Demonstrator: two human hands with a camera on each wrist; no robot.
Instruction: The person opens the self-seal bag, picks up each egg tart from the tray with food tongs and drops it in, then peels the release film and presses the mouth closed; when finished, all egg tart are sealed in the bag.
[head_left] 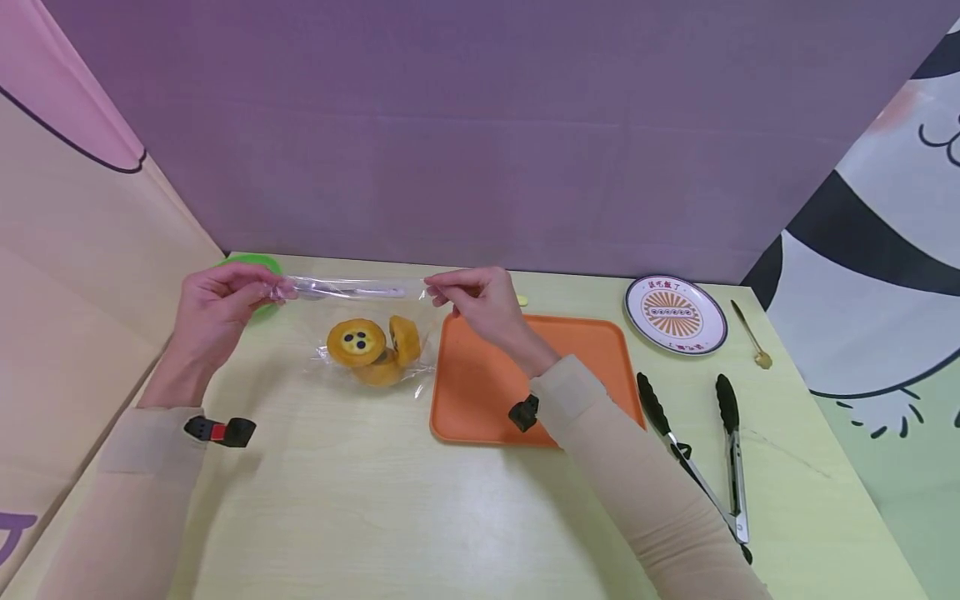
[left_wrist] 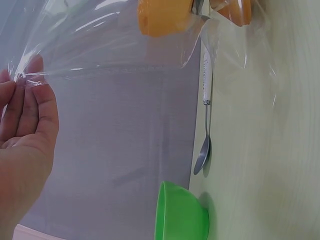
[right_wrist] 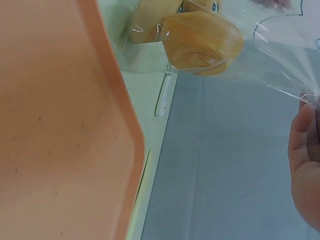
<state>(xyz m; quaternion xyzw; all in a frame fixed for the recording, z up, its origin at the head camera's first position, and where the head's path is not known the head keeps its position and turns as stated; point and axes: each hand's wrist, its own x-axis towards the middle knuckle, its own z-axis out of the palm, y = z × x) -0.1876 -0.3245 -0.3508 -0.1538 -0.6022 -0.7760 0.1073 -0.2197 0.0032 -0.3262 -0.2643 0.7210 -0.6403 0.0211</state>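
Sleeved forearms nearest, over pale table point(head_left: 360, 517). Orange tray point(head_left: 487, 392) right of centre, bare. Clear plastic bag point(head_left: 360, 333) lifted and stretched between hands, three round yellow cakes point(head_left: 371, 346) sagging at bottom, left of tray. Left hand point(head_left: 213, 312) pinching one top corner, right hand point(head_left: 480, 304) pinching other, fingertips closed on film. Patterned plate point(head_left: 675, 315), tongs point(head_left: 705, 450) far right; green bowl point(left_wrist: 182, 212), spoon point(left_wrist: 205, 130) behind bag.

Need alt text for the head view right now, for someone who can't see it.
Both hands, left hand and right hand, pinch the top corners of a clear plastic bag holding round yellow pastries above a pale table. An orange tray, patterned plate, tongs and green bowl lie around.
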